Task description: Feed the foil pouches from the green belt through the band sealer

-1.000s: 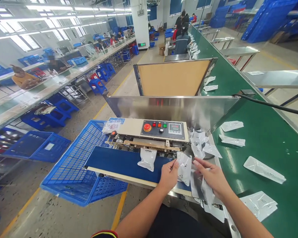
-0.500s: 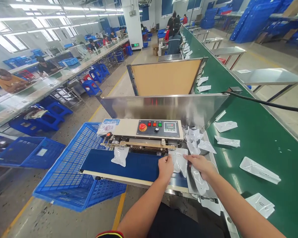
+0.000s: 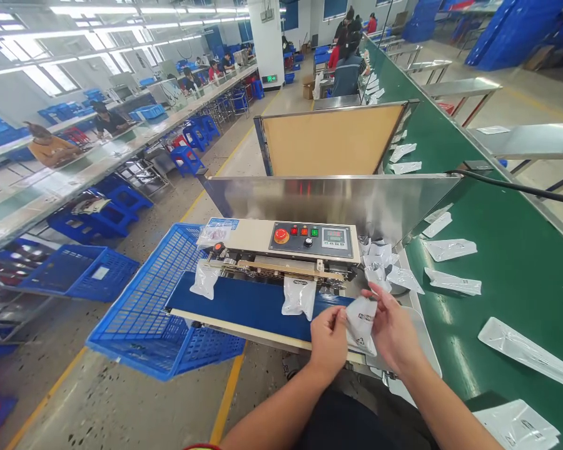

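Observation:
A white printed pouch (image 3: 361,326) hangs over the right end of the blue belt (image 3: 244,307). Its left edge is pinched by my left hand (image 3: 329,340). At its upper right is my right hand (image 3: 394,328), fingers spread, with the fingertips by the pouch edge. Two more pouches stand in the sealing machine (image 3: 281,240): one at mid-belt (image 3: 299,297), the other at the belt's left end (image 3: 205,279). Several loose pouches (image 3: 381,262) are heaped right of the machine.
A blue crate (image 3: 145,325) stands below the belt's left end. On the right, a green conveyor (image 3: 497,337) carries several flat pouches. Behind the machine rises a metal panel (image 3: 328,199). People sit at a long bench (image 3: 122,150) on the left.
The pouch my hands held at the machine is now mid-belt, and the earlier one has moved left. My left hand now holds another pouch, nearer me. The view has shifted slightly.

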### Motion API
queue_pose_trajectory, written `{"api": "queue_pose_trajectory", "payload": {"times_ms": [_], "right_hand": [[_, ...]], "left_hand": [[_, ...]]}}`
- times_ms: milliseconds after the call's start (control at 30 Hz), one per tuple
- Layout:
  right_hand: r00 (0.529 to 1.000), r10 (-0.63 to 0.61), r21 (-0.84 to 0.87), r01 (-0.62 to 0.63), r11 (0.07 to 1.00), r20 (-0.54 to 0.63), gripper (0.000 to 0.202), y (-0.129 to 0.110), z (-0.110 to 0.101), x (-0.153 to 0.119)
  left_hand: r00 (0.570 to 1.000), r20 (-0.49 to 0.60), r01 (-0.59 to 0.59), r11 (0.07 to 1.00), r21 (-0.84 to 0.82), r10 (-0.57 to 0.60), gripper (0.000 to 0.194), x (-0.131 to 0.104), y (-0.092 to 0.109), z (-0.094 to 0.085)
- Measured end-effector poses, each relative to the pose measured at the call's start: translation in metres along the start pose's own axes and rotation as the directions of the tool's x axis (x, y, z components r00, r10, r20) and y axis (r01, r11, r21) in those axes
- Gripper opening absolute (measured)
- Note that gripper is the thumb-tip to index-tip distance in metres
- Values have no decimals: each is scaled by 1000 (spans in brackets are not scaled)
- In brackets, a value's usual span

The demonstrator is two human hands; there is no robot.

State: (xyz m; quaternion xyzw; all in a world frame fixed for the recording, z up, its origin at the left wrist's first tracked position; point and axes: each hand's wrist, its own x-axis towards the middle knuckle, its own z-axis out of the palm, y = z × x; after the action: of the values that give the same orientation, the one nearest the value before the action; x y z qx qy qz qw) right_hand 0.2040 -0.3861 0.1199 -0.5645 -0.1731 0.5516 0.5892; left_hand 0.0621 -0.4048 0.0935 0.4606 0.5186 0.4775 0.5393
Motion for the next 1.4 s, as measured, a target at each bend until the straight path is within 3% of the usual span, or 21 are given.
{"api": "queue_pose_trajectory", "payload": {"times_ms": [133, 233, 333, 433, 533, 633, 767, 933, 1000, 1067, 1133, 1200, 1233, 1300, 1333, 1367, 1400], "right_hand": [[999, -2, -156, 9, 988, 43, 65, 7, -20, -1], [998, -50, -202, 57, 978, 40, 60, 13, -31, -7], [998, -52, -136, 49, 989, -26, 64, 20, -39, -10], [987, -86, -125, 69, 990, -133, 68, 28, -50, -8], [952, -167, -260, 98, 961, -257, 65, 31, -60, -1], [937, -120, -266, 31, 964, -327, 57, 25, -60, 14], [967, 48, -178, -95, 980, -252, 45, 13, -35, 42], [986, 96, -196, -123, 973, -137, 49, 16, 8, 54], [989, 76, -200, -101, 975, -130, 58, 20, -1, 47], [974, -8, -259, -52, 965, -225, 68, 23, -37, 35], [892, -149, -411, -45, 911, -427, 73, 27, -98, 19], [706, -285, -554, -182, 812, -649, 72, 36, -171, -4], [594, -297, -550, -303, 778, -748, 77, 42, -206, -17], [250, -159, -278, -570, 773, -955, 92, 56, -267, -43], [144, -92, -162, -622, 766, -985, 91, 64, -291, -54], [128, -58, -126, -628, 768, -990, 84, 70, -310, -63], [199, -66, -175, -602, 779, -978, 71, 76, -324, -69]], "left_hand": [[996, -8, 82, 986, -145, -84, 56, 21, -9, 7], [990, 107, 103, 985, -141, -88, 57, 27, -13, 11], [978, 192, 89, 994, -62, -75, 57, 30, -12, 15], [991, 128, 25, 1000, 9, -26, 52, 31, -9, 18], [997, 78, -14, 999, 40, 11, 43, 31, -11, 19], [990, -48, 132, 991, 2, -131, 43, 39, -19, 22], [951, -150, 262, 962, -74, -270, 48, 60, -29, 22], [921, -269, 248, 957, -154, -282, 49, 81, -28, -6], [911, -308, 233, 958, -164, -274, 52, 82, -24, -24], [899, -341, 234, 959, -158, -276, 55, 80, -20, -46], [885, -407, 209, 974, -86, -226, 54, 76, -16, -70], [851, -524, 107, 986, 129, -24, 54, 69, -12, -96], [823, -564, 75, 970, 232, 71, 56, 65, -11, -108], [789, -593, 43, 949, 314, 161, 59, 55, -8, -131], [784, -598, 38, 950, 309, 163, 59, 49, -8, -139], [786, -600, 37, 958, 286, 149, 59, 43, -7, -145], [790, -600, 39, 965, 259, 129, 58, 38, -7, -149]]}}
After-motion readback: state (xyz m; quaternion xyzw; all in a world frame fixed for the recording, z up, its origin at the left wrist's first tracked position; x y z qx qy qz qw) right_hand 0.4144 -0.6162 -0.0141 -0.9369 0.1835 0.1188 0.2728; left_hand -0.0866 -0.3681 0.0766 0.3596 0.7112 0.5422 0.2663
